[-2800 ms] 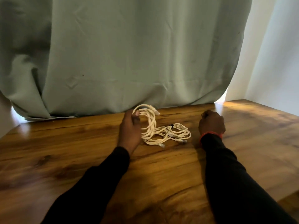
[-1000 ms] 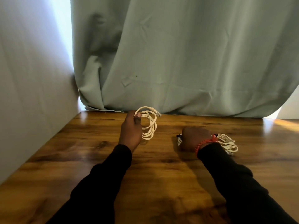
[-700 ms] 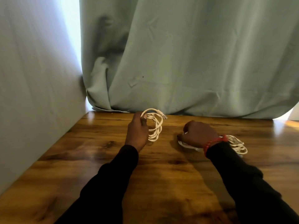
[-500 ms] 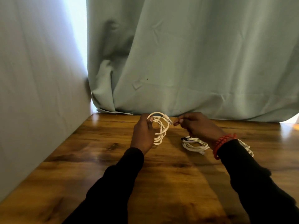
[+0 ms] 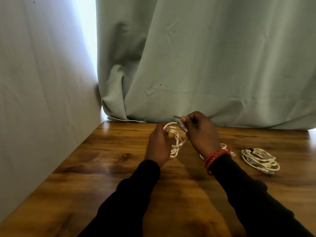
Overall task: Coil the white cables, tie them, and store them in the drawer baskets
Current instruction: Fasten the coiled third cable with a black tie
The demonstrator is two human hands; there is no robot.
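Wooden tabletop (image 5: 119,168), glossy brown grain, bounded on the left by a pale wall (image 5: 42,82) and at the far edge by a hanging grey-green curtain (image 5: 222,65); left hand (image 5: 159,147), in a black sleeve, grips an upright coil of white cable (image 5: 177,144) just above the table near the far edge, thumb hooked through the loops; right hand (image 5: 201,132), red braided bracelet (image 5: 216,155) at the wrist, has risen from the table, where half a second ago it was only reaching toward the coil, and now pinches a thin grey tie or cable end (image 5: 178,118) between thumb and forefinger at the top of that coil, touching it; which of the two it is cannot be told through the blur; second coil of white cable (image 5: 259,160), bound with a small dark tie, lies flat on the table to the right, well apart from both hands, now fully clear of the right forearm that earlier covered part of it; a further bit of white cable (image 5: 224,146) shows just behind the right wrist, mostly hidden; drawer baskets not in view
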